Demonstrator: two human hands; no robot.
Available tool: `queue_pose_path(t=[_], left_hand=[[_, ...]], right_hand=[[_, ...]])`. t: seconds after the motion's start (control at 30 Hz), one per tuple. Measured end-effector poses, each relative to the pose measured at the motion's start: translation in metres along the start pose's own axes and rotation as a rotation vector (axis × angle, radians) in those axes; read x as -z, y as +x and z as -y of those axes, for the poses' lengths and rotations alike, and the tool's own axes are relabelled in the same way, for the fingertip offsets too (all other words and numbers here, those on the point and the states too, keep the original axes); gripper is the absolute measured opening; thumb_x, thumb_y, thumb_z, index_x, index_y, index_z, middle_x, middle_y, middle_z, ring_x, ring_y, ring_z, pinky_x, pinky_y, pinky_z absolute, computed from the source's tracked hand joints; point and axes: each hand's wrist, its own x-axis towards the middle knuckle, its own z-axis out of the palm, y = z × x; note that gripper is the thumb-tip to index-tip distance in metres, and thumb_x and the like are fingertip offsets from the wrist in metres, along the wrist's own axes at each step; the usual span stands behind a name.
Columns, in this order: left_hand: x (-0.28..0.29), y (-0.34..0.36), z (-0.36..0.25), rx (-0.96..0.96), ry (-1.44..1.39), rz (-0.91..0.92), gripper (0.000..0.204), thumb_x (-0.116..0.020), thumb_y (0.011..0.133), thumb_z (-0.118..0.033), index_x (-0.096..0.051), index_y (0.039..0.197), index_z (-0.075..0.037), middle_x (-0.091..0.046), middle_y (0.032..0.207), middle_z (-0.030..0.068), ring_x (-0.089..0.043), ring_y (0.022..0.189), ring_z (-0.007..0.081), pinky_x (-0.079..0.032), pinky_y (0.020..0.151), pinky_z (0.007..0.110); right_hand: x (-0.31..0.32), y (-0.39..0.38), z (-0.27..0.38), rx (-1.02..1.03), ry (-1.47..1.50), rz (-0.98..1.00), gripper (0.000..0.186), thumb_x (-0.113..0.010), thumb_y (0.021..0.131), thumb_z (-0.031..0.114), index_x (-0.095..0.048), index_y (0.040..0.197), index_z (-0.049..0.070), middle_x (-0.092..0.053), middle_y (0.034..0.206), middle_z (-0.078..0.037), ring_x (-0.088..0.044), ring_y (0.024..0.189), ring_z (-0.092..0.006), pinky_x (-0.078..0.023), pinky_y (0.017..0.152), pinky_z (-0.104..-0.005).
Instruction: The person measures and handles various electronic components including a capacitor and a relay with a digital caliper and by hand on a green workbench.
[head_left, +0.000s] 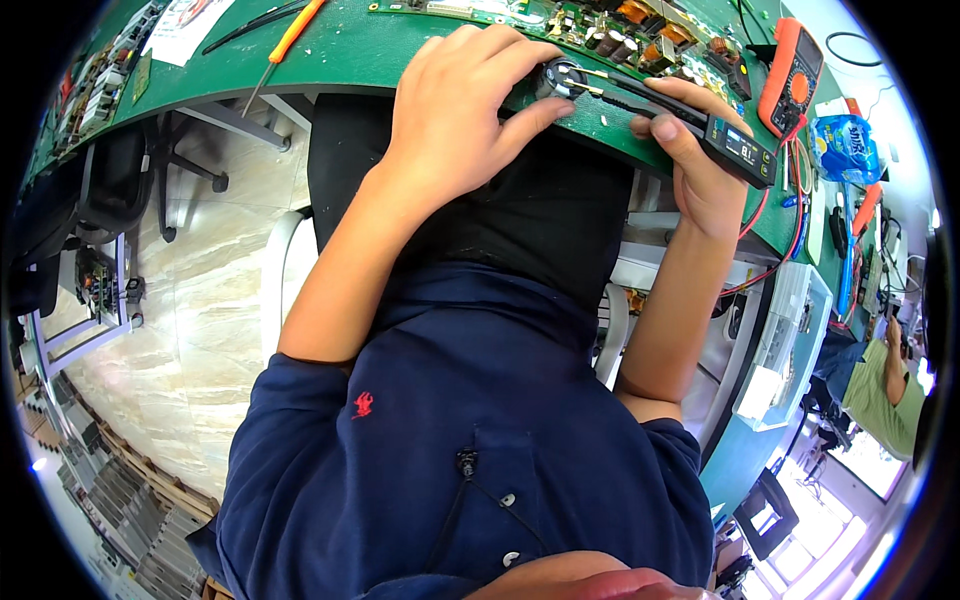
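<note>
At the front edge of the green bench mat, my left hand (462, 115) closes its thumb and fingertips round a short black cylindrical part (556, 80), which looks like a capacitor with its terminal end turned toward the right. My right hand (700, 140) grips black digital test tweezers (738, 150) with a small lit screen. Their two metal tips reach left to the end of the capacitor, at or against its terminals; exact contact is too small to tell. Just beyond both hands lies a green circuit board (630, 35) crowded with capacitors and copper coils.
An orange multimeter (795, 75) with red leads stands at the right, beside a blue plastic packet (845, 148). An orange-handled screwdriver (297, 30) lies at the left. More boards (105, 75) are stacked far left. A person in green (885, 395) is at the far right.
</note>
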Motion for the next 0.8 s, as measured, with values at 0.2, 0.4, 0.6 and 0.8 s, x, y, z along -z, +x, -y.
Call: queue_pose_path(t=[0.2, 0.4, 0.6, 0.8], left_hand=[[0.0003, -0.0002, 0.0004, -0.005, 0.022, 0.002, 0.034, -0.074, 0.076, -0.025, -0.064, 0.104, -0.007, -0.062, 0.096, 0.0062, -0.058, 0.086, 0.0285, -0.045, 0.073, 0.036], [0.0003, -0.0004, 0.0012, -0.005, 0.018, 0.005, 0.034, -0.074, 0.076, -0.025, -0.065, 0.104, -0.007, -0.062, 0.095, 0.0062, -0.059, 0.087, 0.0285, -0.045, 0.074, 0.036], [0.0002, 0.0003, 0.0008, -0.005, 0.020, 0.007, 0.033, -0.073, 0.076, -0.025, -0.065, 0.104, -0.008, -0.063, 0.095, 0.0064, -0.059, 0.087, 0.0285, -0.045, 0.073, 0.036], [0.0009, -0.0002, 0.0014, -0.010, 0.013, 0.003, 0.034, -0.074, 0.076, -0.025, -0.065, 0.104, -0.007, -0.063, 0.095, 0.0064, -0.059, 0.087, 0.0287, -0.045, 0.073, 0.036]], right_hand=[[0.0006, 0.0003, -0.0006, 0.012, -0.035, -0.006, 0.033, -0.077, 0.079, 0.010, -0.065, 0.105, -0.006, -0.070, 0.085, -0.012, -0.069, 0.079, -0.0165, -0.054, 0.075, -0.0238], [0.0006, 0.0003, -0.0013, 0.009, -0.011, 0.003, 0.034, -0.078, 0.078, 0.010, -0.066, 0.106, -0.006, -0.070, 0.085, -0.012, -0.070, 0.078, -0.0163, -0.054, 0.074, -0.0229], [0.0005, 0.0002, -0.0014, 0.018, -0.004, 0.003, 0.033, -0.078, 0.078, 0.010, -0.066, 0.106, -0.005, -0.070, 0.084, -0.012, -0.069, 0.078, -0.0160, -0.054, 0.075, -0.0229], [0.0005, 0.0002, -0.0017, 0.036, -0.016, 0.006, 0.033, -0.078, 0.078, 0.010, -0.066, 0.105, -0.005, -0.070, 0.084, -0.011, -0.069, 0.078, -0.0153, -0.054, 0.074, -0.0227]])
